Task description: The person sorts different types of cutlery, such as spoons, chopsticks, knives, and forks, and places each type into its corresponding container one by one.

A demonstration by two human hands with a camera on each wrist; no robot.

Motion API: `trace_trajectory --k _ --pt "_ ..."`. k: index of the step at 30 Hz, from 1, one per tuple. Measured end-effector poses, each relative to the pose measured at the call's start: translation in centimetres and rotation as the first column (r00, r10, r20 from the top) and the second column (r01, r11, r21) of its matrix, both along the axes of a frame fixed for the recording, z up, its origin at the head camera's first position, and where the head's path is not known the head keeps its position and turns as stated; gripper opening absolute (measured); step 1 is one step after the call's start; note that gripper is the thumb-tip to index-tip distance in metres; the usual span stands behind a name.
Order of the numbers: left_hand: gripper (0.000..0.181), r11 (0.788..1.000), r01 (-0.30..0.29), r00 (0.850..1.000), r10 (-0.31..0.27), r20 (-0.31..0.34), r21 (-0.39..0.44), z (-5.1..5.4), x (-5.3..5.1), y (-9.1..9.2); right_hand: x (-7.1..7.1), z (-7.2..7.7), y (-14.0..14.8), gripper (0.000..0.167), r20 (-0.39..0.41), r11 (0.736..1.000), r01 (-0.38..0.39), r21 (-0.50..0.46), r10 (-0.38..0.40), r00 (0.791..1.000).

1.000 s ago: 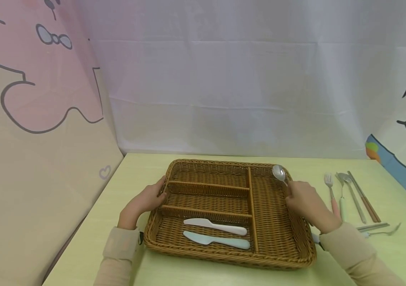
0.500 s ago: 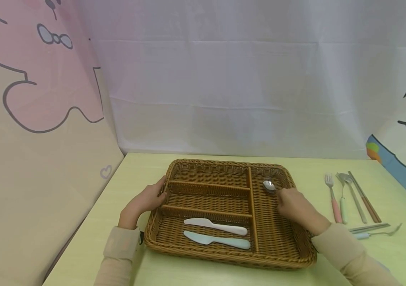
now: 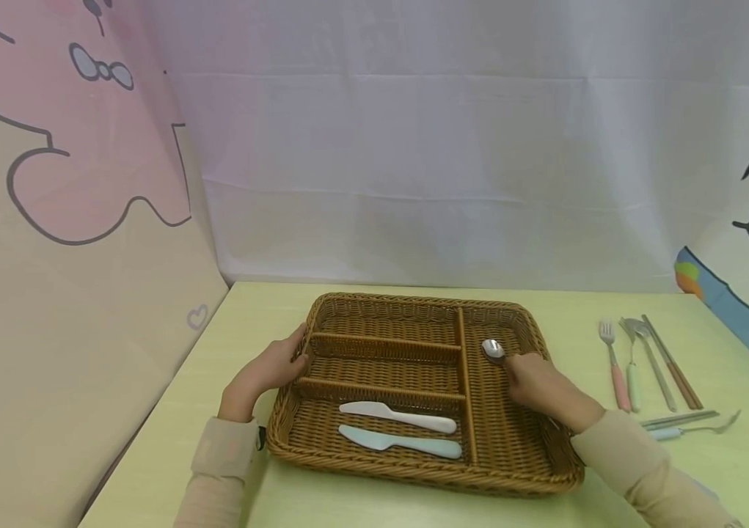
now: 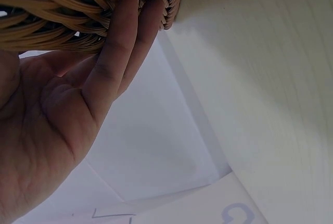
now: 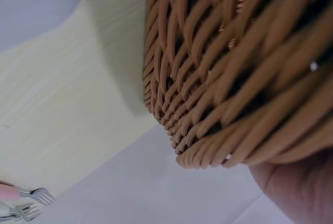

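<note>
A brown wicker cutlery tray (image 3: 381,341) with several compartments lies on the table. At its left side my left hand (image 3: 276,364) holds the rim, thumb over the edge. The left wrist view shows the fingers (image 4: 115,52) against the outer weave. My right hand (image 3: 539,385) is down in the long right compartment, gripping a metal spoon (image 3: 493,349) whose bowl points to the far left; its handle is hidden by the hand. Within the front left compartment lie a white knife (image 3: 397,418) and a pale mint knife (image 3: 400,442), side by side.
Right of the tray on the table lie a pink-handled fork (image 3: 615,367), a green-handled fork (image 3: 633,374), a long metal spoon (image 3: 658,370) and chopsticks (image 3: 674,367). Closer in are metal chopsticks (image 3: 681,419) and a blue-handled fork (image 3: 691,431). Curtains enclose the table.
My right hand has lowered the spoon from over the tray's far right rim into the right compartment, moving left and nearer. The left hand has stayed on the rim.
</note>
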State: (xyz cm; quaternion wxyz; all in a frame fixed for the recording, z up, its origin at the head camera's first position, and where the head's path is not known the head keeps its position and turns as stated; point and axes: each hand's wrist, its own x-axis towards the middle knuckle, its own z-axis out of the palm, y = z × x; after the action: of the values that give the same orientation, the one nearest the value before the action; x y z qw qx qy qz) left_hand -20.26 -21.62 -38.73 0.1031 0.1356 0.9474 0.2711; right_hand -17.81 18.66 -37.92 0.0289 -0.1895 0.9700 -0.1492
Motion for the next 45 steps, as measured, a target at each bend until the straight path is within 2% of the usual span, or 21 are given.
trace_trajectory --k 4,10,15,24,30,36,40,45 --pt "0.065 1.0 -0.001 1.0 0.001 -0.002 -0.002 0.0 0.0 0.0 0.1 -0.1 0.0 0.035 0.07 0.999 -0.046 0.0 0.046 0.996" --pt "0.065 1.0 -0.006 1.0 0.006 0.001 -0.004 0.0 0.0 0.0 0.2 0.0 0.1 0.035 0.129 0.995 -0.105 -0.003 0.104 0.986" --pt "0.064 1.0 -0.015 1.0 0.015 0.006 -0.013 0.0 -0.1 0.0 0.2 0.0 0.2 0.035 0.142 0.988 -0.153 0.002 0.152 0.978" --pt "0.064 1.0 -0.009 1.0 0.01 0.008 -0.015 -0.1 0.0 0.0 -0.1 -0.3 0.5 0.03 0.043 0.98 -0.199 0.02 0.198 0.979" --pt "0.064 1.0 -0.006 1.0 0.006 0.0 -0.016 0.0 0.0 0.0 -0.5 0.2 0.9 0.014 -0.057 0.983 -0.184 -0.014 0.183 0.981" --pt "0.064 1.0 0.0 1.0 0.0 -0.009 -0.018 0.0 0.0 -0.1 -0.6 1.5 1.6 0.014 -0.124 0.99 -0.128 -0.057 0.12 0.985" --pt "0.064 1.0 -0.001 1.0 0.001 -0.009 -0.024 0.0 0.0 0.0 -0.7 2.1 2.4 0.006 -0.153 0.995 -0.085 -0.056 0.076 0.985" --pt "0.064 1.0 -0.007 1.0 0.006 -0.007 -0.024 0.0 -0.1 0.0 -1.1 2.5 3.8 0.006 -0.188 0.998 -0.035 -0.055 0.024 0.982"
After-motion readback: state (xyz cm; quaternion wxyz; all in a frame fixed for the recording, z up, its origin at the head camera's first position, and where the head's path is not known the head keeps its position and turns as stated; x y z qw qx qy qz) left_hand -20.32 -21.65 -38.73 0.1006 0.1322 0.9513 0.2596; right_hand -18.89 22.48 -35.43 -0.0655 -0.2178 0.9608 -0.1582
